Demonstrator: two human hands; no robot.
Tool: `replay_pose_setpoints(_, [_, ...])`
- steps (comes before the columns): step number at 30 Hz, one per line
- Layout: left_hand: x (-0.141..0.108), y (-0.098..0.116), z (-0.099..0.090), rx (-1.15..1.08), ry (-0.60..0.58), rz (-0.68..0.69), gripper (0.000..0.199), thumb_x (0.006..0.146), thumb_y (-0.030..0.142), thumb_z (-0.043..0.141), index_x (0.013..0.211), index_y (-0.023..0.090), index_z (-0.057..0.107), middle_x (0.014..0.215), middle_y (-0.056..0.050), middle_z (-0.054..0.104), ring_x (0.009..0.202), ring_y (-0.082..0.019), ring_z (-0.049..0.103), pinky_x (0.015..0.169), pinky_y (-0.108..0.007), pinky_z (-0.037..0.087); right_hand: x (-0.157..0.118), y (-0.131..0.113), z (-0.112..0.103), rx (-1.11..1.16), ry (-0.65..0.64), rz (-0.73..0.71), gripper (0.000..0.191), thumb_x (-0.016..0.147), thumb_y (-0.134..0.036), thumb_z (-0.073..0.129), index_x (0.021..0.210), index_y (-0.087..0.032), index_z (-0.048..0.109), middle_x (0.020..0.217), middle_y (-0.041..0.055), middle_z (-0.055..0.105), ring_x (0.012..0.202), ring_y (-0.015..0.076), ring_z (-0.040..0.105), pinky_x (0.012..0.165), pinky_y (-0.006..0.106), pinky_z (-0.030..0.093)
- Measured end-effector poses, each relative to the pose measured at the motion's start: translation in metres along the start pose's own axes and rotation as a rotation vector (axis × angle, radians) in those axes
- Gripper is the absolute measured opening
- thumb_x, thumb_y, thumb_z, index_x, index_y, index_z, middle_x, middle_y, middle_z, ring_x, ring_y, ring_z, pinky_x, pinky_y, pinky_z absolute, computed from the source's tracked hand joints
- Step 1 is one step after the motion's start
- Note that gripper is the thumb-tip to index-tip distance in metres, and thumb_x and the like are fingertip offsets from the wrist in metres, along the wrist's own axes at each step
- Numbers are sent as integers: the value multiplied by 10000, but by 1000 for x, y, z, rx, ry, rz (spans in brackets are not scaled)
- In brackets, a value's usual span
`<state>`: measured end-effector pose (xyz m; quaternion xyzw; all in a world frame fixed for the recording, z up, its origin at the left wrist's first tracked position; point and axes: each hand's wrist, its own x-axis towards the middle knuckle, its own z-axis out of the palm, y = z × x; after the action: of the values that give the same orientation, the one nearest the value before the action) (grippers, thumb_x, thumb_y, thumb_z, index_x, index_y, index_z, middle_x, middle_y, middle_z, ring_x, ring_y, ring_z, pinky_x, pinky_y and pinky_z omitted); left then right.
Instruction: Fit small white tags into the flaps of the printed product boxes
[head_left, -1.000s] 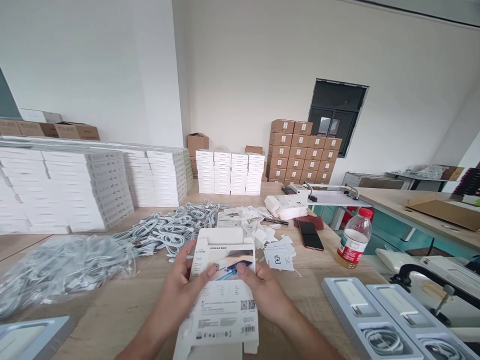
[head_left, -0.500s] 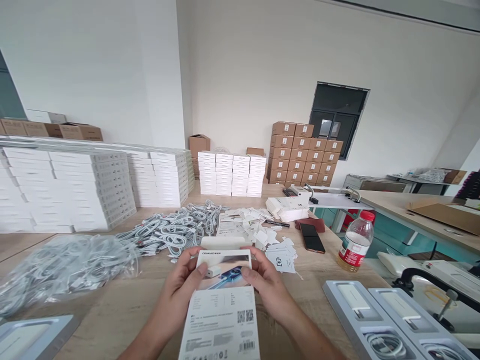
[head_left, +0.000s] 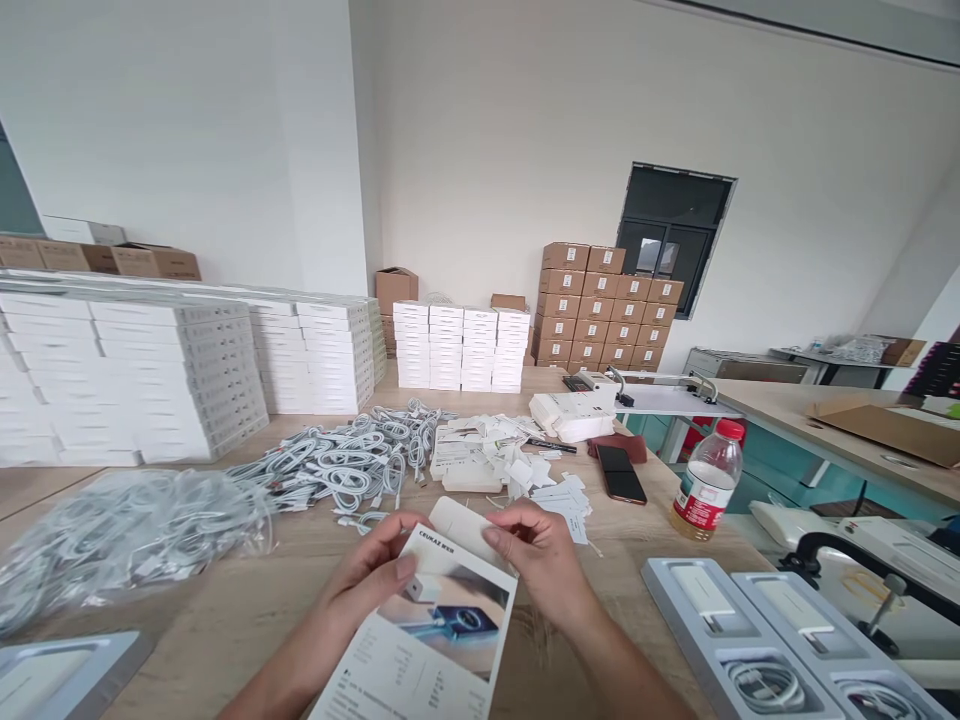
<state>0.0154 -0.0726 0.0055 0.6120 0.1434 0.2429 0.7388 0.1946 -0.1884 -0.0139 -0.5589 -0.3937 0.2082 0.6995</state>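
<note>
As I view the scene remotely through the head camera, the wooden table (head_left: 247,610) runs from near to far. Largest on it: stacked white boxes (head_left: 172,380), far left. Brown cartons (head_left: 581,305) are piled beyond the table, far right of centre; a smaller white stack (head_left: 442,350) stands at far centre. Loose cables (head_left: 352,460) form a heap left of centre; a clear bag of cables (head_left: 142,530) lies nearer, at left. Near right, a pale grey tray (head_left: 690,630) bears a charger and a coiled cable in separate recesses. Printed box (head_left: 427,650): near centre, tilted, lower end cut off by the frame; contact with the table, cannot tell. I have my left hand (head_left: 360,580) clamped on its left edge, thumb over the printed face. My right hand (head_left: 540,550) pinches the white flap (head_left: 454,515) at its far end between thumb and index finger. Paper scraps (head_left: 491,440) lie just beyond. A red-capped bottle (head_left: 705,490) stands upright at right; a dark phone (head_left: 621,473) lies flat to its left. Smallest noted: a black pen (head_left: 551,445) beside the scraps.
</note>
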Motion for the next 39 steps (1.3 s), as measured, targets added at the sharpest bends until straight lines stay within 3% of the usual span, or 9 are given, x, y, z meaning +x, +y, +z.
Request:
replay_pose_setpoints(6, [3,1,1,-14,-42,-1,325,792,428,700,1037,232,617,832,-10,662,677,-146,595,605,-218,438,-1,-1,-1,-87,-20,-204,87,751,-296,733,705,-225,752,770,12,549,670,132,516,610,277,385])
replay_pose_setpoints(9, [2,2,-1,-5,-79,-16,312,811,409,691,1056,232,612,867,-17,659,718,-158,601,639,-231,455,2,-1,-3,54,-86,-61,213,709,-402,788,684,-196,739,860,22,570,715,127,518,630,265,380])
replay_pose_setpoints(12, [-1,2,-5,56,-154,-28,279,855,382,657,1090,242,602,901,-17,643,789,-170,593,696,-246,469,4,2,-3,311,-90,210,371,647,-504,826,639,-162,683,758,8,595,652,109,498,615,255,364])
replay_pose_setpoints(15, [-2,2,-7,95,-193,-20,270,877,371,637,1118,256,594,917,-9,632,798,-164,580,703,-244,471,2,6,-1,494,-103,444,427,521,-446,913,748,-178,671,675,-21,615,604,108,509,600,251,367])
replay_pose_setpoints(18, [-2,2,-8,106,-191,-30,280,879,385,630,1128,262,590,946,-13,630,827,-178,583,725,-263,483,0,6,0,480,-146,518,516,483,-435,930,870,-189,692,765,-6,668,657,129,564,622,261,394])
replay_pose_setpoints(24, [1,-3,-7,88,-198,-51,356,880,386,624,1203,287,513,989,-36,655,806,-197,622,701,-284,484,0,1,-3,156,-228,285,413,564,-498,872,651,-147,674,615,-24,601,561,88,465,571,243,331])
replay_pose_setpoints(31, [1,-4,-9,152,-89,-89,661,838,420,673,1410,341,350,1032,-41,670,873,-240,652,755,-317,509,-4,-4,0,121,-268,207,392,626,-496,834,673,-143,671,632,0,625,569,102,496,562,246,348])
replay_pose_setpoints(35, [2,-6,-9,154,-93,-83,525,821,439,684,1299,288,526,1019,-48,678,858,-227,645,743,-298,510,-5,-5,2,121,-271,182,365,640,-480,834,709,-147,704,664,3,643,589,104,512,578,243,365])
replay_pose_setpoints(39, [5,-6,-7,60,6,-33,384,777,433,722,1107,259,630,896,-16,671,729,-170,623,640,-236,488,-4,-5,-1,136,-307,177,336,713,-497,787,745,-165,747,668,-8,644,595,99,514,602,243,372])
